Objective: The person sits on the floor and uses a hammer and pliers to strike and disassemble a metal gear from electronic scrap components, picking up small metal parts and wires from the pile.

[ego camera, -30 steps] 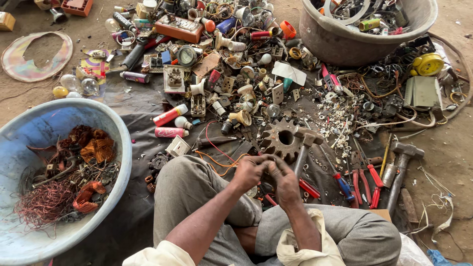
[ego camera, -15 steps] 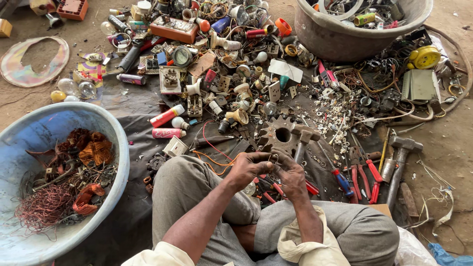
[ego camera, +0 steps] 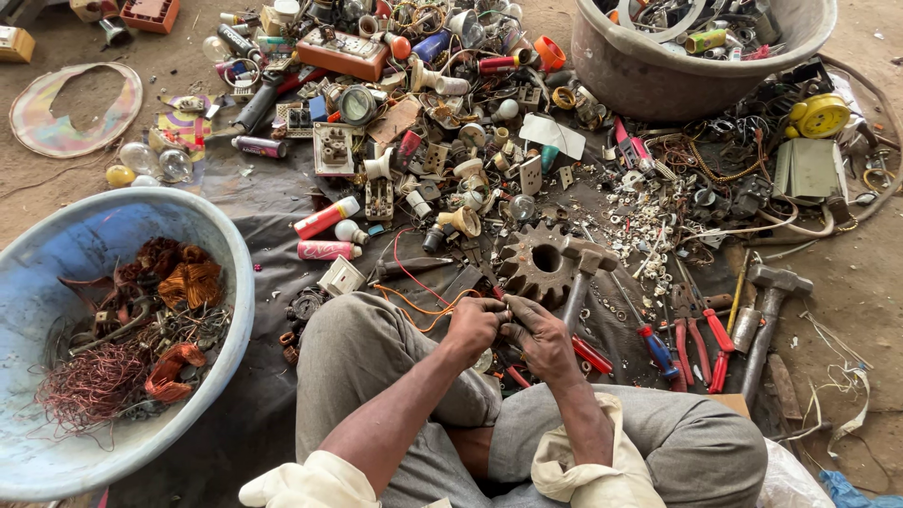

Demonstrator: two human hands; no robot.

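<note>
Both your left hand [ego camera: 473, 323] and right hand [ego camera: 536, 331] pinch shut on one small piece [ego camera: 505, 316] (too tiny to identify) above your knees by the rusty gear [ego camera: 538, 266], the blue basin [ego camera: 212, 226] already holding copper coils, much scrap unsorted.

Loads of colour here: a pale blue basin [ego camera: 216, 273] holding copper-orange coils [ego camera: 191, 280] and pinkish-red wire [ego camera: 87, 386], a rusty brown gear [ego camera: 534, 266] on the dark grey tarp [ego camera: 254, 202], red-handled pliers [ego camera: 701, 343], a blue-and-red screwdriver [ego camera: 649, 341], two pink-red tubes [ego camera: 327, 233], and a yellow reel [ego camera: 820, 116] at the tarp's right edge.
</note>
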